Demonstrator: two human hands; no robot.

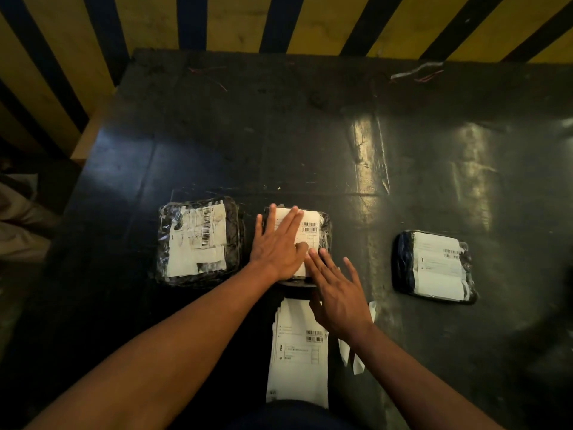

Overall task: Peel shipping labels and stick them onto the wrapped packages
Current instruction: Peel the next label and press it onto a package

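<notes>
Both hands, left hand (277,246) and right hand (338,294), press with flat open fingers on the label (308,231) of the middle package (322,240). The label looks thin and soft. I think it is best smoothed from its middle to its edges.

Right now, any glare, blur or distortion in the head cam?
Head view: dim overall; bright glare streaks on the black table; wide-angle bend in the striped wall; right package slightly soft; label barcodes visible, small text unreadable.
</notes>
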